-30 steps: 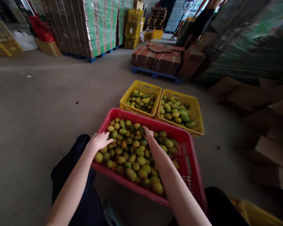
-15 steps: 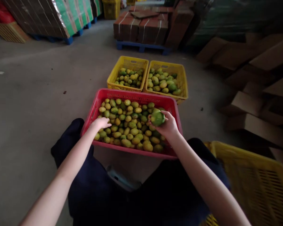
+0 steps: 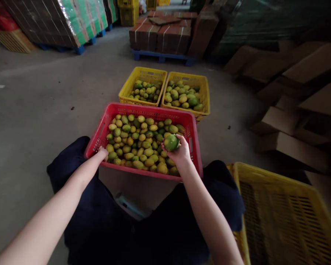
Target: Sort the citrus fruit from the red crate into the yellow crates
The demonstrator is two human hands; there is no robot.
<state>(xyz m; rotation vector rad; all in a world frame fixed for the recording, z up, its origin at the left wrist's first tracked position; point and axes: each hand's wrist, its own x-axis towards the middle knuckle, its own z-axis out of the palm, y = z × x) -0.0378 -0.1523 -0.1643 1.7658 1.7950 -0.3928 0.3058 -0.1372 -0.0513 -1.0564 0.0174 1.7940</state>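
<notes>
My right hand [image 3: 180, 150] is closed around a round green fruit [image 3: 171, 142], larger than most of those beneath it. It holds this fruit just above the right part of a red plastic crate [image 3: 151, 110]. Many small oval yellow-green fruits [image 3: 139, 143] fill the crate's bottom. At the crate's left front corner, my left hand [image 3: 102, 154] reaches down beside the fruits. Its fingers are mostly hidden, so whether it grips anything does not show. The crate stands between my knees.
Behind the red crate stand two yellow crates, left [image 3: 162, 79] and right [image 3: 206, 92], with larger green-yellow fruits. A yellow crate [image 3: 276, 176] is at my right. Cardboard boxes [image 3: 295, 147] lie beyond it. Strapped cartons [image 3: 172, 36] rest on a blue pallet [image 3: 161, 58].
My left hand has moved left and toward me, from over the fruits to the crate's corner. My right hand still holds the green fruit, now turned differently. The whole view has shifted slightly.
</notes>
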